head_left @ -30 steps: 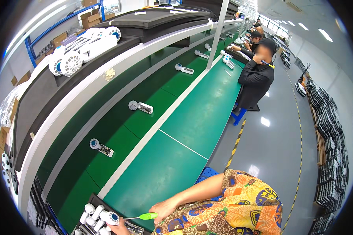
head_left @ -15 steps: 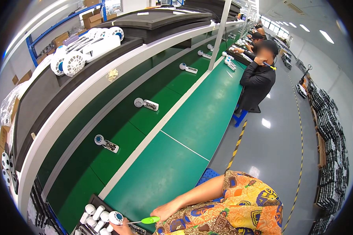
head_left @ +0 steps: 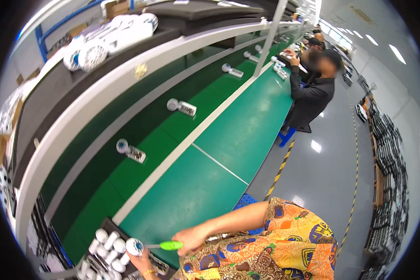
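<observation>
At the lower edge my left hand [head_left: 142,264], a yellow bracelet at its wrist, is closed around a small white device with a round, blue-centred head [head_left: 135,247], like a handheld fan. My right hand [head_left: 191,239] grips a screwdriver [head_left: 171,245] by its bright green handle. Its thin shaft points left at the device's head; whether the tip touches is too small to tell. Beside my left hand, several similar white pieces [head_left: 111,254] lie heaped in a dark tray [head_left: 111,224]. My left hand hides the device's lower part.
A green belt [head_left: 158,172] carries spaced white devices [head_left: 130,150] beyond a pale rail [head_left: 172,158]. The green worktop [head_left: 219,135] extends away from me. A co-worker in black [head_left: 315,98] sits farther along. White fan parts [head_left: 93,53] lie on a dark shelf at upper left.
My view has shifted slightly. Both my hands, the device and the screwdriver appear higher and farther left. The co-worker's raised hand has come down and forward onto the work.
</observation>
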Demonstrator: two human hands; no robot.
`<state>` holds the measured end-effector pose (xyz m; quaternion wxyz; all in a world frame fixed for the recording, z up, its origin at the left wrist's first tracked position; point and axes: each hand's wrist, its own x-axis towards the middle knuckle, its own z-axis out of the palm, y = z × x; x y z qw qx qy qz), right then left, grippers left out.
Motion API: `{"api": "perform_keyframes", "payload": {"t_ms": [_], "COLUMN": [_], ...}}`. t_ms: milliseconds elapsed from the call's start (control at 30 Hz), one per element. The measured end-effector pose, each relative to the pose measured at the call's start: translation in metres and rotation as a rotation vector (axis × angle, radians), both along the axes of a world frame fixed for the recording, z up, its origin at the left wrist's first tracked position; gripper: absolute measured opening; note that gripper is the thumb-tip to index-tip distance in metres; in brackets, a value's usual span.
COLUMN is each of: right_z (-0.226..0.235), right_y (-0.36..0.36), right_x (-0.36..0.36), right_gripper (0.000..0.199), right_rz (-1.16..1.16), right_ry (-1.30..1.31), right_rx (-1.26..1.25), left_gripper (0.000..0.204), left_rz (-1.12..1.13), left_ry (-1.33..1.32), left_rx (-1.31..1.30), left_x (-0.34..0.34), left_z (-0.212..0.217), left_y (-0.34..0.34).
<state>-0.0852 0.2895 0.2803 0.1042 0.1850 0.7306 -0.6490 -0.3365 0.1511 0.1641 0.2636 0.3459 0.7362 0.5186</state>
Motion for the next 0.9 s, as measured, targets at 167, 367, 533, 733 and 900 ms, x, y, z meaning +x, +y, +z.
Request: {"api": "perform_keyframes", "payload": {"t_ms": [167, 367, 533, 733, 900], "right_z": [0.001, 0.016, 0.039, 0.025, 0.033], "right_y": [0.001, 0.004, 0.008, 0.006, 0.013], "right_x": [-0.002, 0.012, 0.002, 0.002, -0.013], "right_gripper": [0.044, 0.046, 0.049, 0.051, 0.052], "right_rz": [0.145, 0.113, 0.362, 0.338, 0.352], "right_ry": [-0.154, -0.189, -0.425, -0.296, -0.385], "right_rx": [-0.038, 0.096, 0.073, 0.189, 0.101], "left_gripper": [0.055, 0.058, 0.056, 0.052, 0.049], "left_rz": [0.010, 0.008, 0.077, 0.071, 0.018], "left_ry": [0.066, -0.003, -0.374, -0.476, -0.543], "left_rx": [-0.105, -0.064, -0.127, -0.135, -0.128], "left_x": [0.001, 0.008, 0.016, 0.016, 0.013], "left_z": [0.018, 0.021, 0.042, 0.044, 0.044], "left_y": [0.002, 0.019, 0.023, 0.023, 0.030]}}
